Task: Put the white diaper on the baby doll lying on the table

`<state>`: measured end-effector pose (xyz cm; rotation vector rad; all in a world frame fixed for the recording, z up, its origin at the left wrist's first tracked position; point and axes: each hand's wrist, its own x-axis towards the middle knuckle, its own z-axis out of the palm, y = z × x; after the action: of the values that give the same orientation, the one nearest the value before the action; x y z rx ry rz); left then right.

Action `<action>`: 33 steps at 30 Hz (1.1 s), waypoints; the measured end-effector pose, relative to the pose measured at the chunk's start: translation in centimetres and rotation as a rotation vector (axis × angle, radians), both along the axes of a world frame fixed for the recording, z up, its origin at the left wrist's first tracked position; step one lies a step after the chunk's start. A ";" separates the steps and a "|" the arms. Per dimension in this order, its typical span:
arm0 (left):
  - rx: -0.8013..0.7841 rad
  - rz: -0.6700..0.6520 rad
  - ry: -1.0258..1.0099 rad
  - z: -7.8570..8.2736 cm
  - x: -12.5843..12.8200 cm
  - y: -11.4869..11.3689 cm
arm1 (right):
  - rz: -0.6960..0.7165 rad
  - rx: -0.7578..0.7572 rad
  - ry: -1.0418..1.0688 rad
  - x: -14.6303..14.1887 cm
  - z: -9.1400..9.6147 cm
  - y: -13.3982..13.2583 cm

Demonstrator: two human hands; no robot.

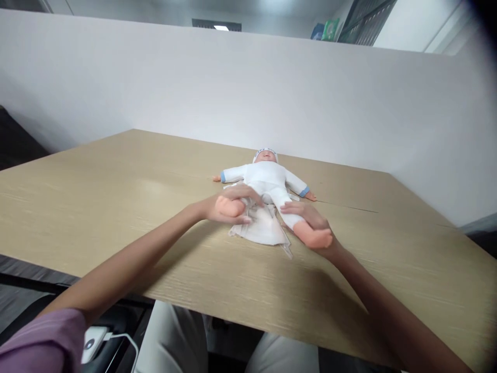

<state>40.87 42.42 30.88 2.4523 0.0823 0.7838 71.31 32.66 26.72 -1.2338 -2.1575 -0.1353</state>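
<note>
A baby doll (267, 178) in a white suit with blue cuffs and a white cap lies on its back on the wooden table (116, 207), head pointing away from me. My left hand (229, 204) is wrapped round the doll's leg at the bare foot on the left. My right hand (314, 228) grips the doll's other leg, whose bare foot points toward me. A white cloth or diaper (264, 230) lies spread under the doll's hips, between the two legs.
A white partition wall (233, 88) stands right behind the table. The table's front edge runs just above my lap. A white device with a cable (93, 343) sits below the table at the lower left.
</note>
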 end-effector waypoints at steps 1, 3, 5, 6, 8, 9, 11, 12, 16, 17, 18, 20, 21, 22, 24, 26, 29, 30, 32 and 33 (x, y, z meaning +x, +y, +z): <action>0.028 0.009 0.021 -1.2 -0.9 0.1 | 0.061 -0.004 -0.020 0.8 -0.6 -0.2; 0.048 0.044 0.052 -3.3 -2.3 -0.1 | 0.185 -0.004 -0.078 1.9 -1.8 -0.4; 0.043 0.066 0.104 -4.7 -3.2 -0.4 | 0.243 -0.007 -0.130 2.4 -2.9 -0.3; 0.042 0.064 0.138 -5.0 -3.5 -0.5 | 0.242 -0.011 -0.145 2.5 -3.3 -0.1; 0.047 0.049 0.200 -5.1 -3.7 -0.6 | 0.234 -0.010 -0.164 2.5 -3.6 0.2; 0.052 0.044 0.218 -5.0 -3.8 -0.6 | 0.231 -0.009 -0.172 2.4 -3.6 0.2; 0.056 0.043 0.250 -4.6 -4.0 -0.4 | 0.237 -0.016 -0.184 2.4 -3.5 0.2; 0.058 0.043 0.264 -4.5 -4.1 -0.3 | 0.242 -0.029 -0.188 2.5 -3.5 0.1; 0.062 0.048 0.303 -4.4 -4.4 -0.2 | 0.233 -0.090 -0.179 2.7 -3.5 -0.4; 0.061 0.050 0.305 -4.4 -4.4 -0.2 | 0.230 -0.097 -0.174 2.8 -3.4 -0.4; 0.056 0.052 0.306 -4.4 -4.4 -0.2 | 0.232 -0.102 -0.173 2.8 -3.3 -0.5; 0.042 0.057 0.303 -4.5 -4.4 -0.3 | 0.243 -0.113 -0.178 2.7 -3.0 -0.6; 0.034 0.058 0.299 -4.5 -4.3 -0.3 | 0.254 -0.117 -0.186 2.6 -2.8 -0.6; 0.027 0.057 0.295 -4.4 -4.3 -0.4 | 0.264 -0.118 -0.192 2.6 -2.7 -0.6; 0.016 0.057 0.299 -4.4 -4.2 -0.4 | 0.274 -0.109 -0.191 2.6 -2.5 -0.7; 0.009 0.059 0.312 -4.3 -4.1 -0.5 | 0.278 -0.113 -0.184 2.7 -2.4 -0.7; -0.007 0.060 0.339 -4.1 -4.2 -0.6 | 0.282 -0.162 -0.168 3.1 -2.6 -0.8; -0.016 0.055 0.349 -4.0 -4.2 -0.7 | 0.286 -0.182 -0.157 3.2 -2.7 -0.8; -0.040 0.038 0.370 -3.9 -4.3 -0.7 | 0.296 -0.216 -0.118 3.6 -2.8 -0.7; -0.054 0.028 0.382 -3.8 -4.4 -0.6 | 0.299 -0.235 -0.092 3.7 -2.8 -0.6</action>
<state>36.46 41.77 27.10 2.5224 0.2767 0.3109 75.05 32.07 23.94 -1.0281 -2.4652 0.1974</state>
